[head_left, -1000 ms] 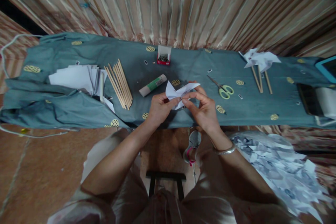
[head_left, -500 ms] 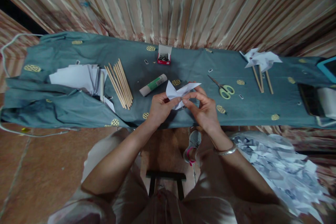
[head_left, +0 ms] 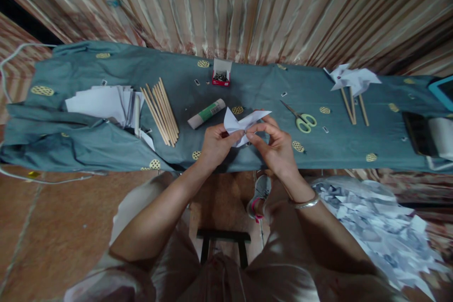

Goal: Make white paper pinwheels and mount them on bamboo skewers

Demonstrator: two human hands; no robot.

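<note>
A white paper pinwheel (head_left: pixel 233 123) is held over the near edge of the cloth-covered table. On its left side my left hand (head_left: pixel 216 144) pinches it, with the thumb at the centre. My right hand (head_left: pixel 274 144) grips it from the right, thumb and forefinger meeting at the middle, where a small metal pin seems to show. Behind the pinwheel lies a glue stick (head_left: pixel 206 113) with a green label. Farther back stands an open red box (head_left: pixel 221 81) of small metal pins. Scissors (head_left: pixel 303 121) with green handles rest right of my hands.
Several wooden sticks (head_left: pixel 163 113) and a stack of white paper (head_left: pixel 101 104) lie to the left. Finished-looking pinwheels (head_left: pixel 357 79) on sticks lie at the right, near a dark phone-like object (head_left: pixel 419 133). Paper scraps (head_left: pixel 382 226) fill a heap at the lower right.
Both hands keep their pinch on the pinwheel, in nearly the same place. Only a very slight shift of the view shows.
</note>
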